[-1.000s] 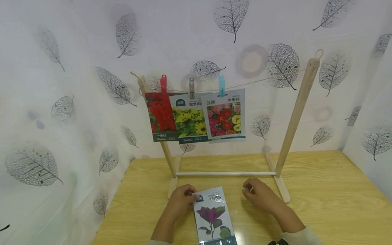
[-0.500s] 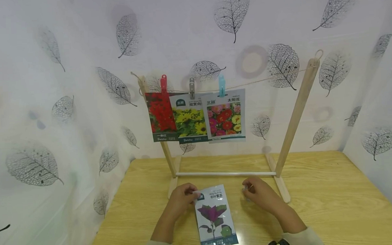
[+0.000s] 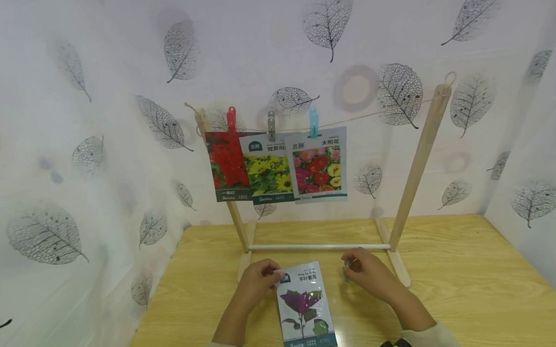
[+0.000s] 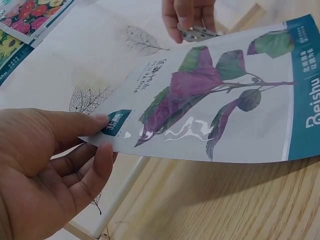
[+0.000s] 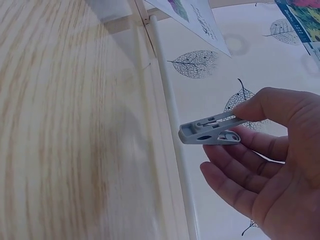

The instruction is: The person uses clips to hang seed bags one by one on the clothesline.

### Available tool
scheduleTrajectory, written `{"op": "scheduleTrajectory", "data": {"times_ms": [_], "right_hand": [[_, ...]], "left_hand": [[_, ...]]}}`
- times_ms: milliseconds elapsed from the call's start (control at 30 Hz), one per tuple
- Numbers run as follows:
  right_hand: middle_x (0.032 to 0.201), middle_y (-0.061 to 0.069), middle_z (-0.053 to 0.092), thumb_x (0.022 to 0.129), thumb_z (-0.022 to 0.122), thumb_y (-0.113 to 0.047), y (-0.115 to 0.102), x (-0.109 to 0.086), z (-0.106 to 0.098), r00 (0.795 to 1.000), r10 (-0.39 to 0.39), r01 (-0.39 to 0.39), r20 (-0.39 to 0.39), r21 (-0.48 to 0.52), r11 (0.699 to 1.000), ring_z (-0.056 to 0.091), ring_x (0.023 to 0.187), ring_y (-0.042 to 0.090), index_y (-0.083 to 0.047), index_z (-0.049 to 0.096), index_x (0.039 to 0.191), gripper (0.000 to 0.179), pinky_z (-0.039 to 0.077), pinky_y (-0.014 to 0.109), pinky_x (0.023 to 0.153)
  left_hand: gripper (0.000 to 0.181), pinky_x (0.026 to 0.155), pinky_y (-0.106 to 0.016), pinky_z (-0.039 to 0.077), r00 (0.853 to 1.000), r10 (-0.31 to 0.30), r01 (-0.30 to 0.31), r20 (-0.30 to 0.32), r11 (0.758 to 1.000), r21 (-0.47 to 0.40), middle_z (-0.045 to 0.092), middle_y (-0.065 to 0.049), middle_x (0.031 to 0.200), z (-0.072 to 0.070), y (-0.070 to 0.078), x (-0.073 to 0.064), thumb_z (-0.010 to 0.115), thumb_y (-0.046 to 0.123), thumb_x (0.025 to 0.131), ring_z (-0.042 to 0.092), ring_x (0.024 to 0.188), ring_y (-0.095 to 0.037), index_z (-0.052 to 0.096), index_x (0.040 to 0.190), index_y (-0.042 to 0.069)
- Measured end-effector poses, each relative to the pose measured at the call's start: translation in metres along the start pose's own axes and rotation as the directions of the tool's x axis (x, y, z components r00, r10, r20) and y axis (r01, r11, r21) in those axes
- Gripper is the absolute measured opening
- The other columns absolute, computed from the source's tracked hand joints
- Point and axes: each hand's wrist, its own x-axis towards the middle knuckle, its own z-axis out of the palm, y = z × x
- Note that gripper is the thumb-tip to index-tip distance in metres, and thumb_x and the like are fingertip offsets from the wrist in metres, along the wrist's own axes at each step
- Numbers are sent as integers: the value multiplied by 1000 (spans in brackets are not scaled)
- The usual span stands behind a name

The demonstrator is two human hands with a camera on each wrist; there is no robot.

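My left hand (image 3: 260, 281) pinches the top left corner of a seed packet (image 3: 306, 310) between thumb and fingers. The packet is white with a purple-leaved plant and a teal bottom band; in the left wrist view it is held tilted over the wooden table. To the right, my right hand (image 3: 369, 272) holds a grey clothespin (image 5: 210, 130) by its handle end, thumb above and fingers below. The clothespin's jaws are closed and point away from the hand in the right wrist view. A hand's width or so separates packet and clothespin.
Behind the hands stands a wooden frame (image 3: 420, 168) with a white bottom rod (image 3: 317, 247). On its string (image 3: 372, 114) hang three flower seed packets, clipped by a red clothespin (image 3: 231, 119), a grey one and a light blue clothespin (image 3: 314, 122). A leaf-patterned curtain (image 3: 122, 199) surrounds the table.
The left hand has tipped the packet so its printed face shows more squarely. In the right hand the clothespin has turned and shows more plainly below the fingertips.
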Motion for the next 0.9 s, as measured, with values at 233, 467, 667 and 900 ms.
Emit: {"op": "scheduleTrajectory", "data": {"times_ms": [233, 467, 667, 900], "right_hand": [[110, 6, 68, 95, 69, -16, -1, 0, -3, 999, -46, 46, -24, 7, 999, 66, 95, 14, -1, 63, 122, 31, 56, 25, 84], [116, 13, 68, 97, 69, -21, -2, -1, -6, 997, -71, 72, -41, 33, 997, 69, 97, 18, -3, 63, 123, 33, 57, 26, 84], [112, 7, 66, 97, 68, -19, -1, 0, -5, 989, -121, 124, -85, 29, 992, 69, 97, 14, -9, 66, 119, 24, 58, 26, 85], [105, 0, 63, 97, 66, -12, -1, 1, -6, 971, -205, 210, -121, 36, 977, 62, 95, 3, -16, 71, 110, 14, 58, 25, 87]], "left_hand": [[21, 78, -36, 59, 1000, 20, -20, 8, 1000, 6, 70, -6, 95, 0, 2, 0, 70, 26, 95, 64, 84, -16, 69, 104, 7], [22, 75, -31, 57, 1000, 28, -28, 7, 1000, 8, 69, -5, 92, 0, 5, 0, 70, 28, 95, 63, 83, -17, 69, 102, 7], [24, 74, -30, 57, 1000, 24, -24, 1, 1000, 9, 68, -4, 91, 1, 7, 0, 71, 30, 95, 64, 81, -16, 69, 103, 7], [27, 75, -31, 57, 1000, 29, -29, 0, 1000, -1, 68, -4, 90, 1, 11, -2, 71, 33, 94, 64, 81, -16, 70, 104, 8]]}}
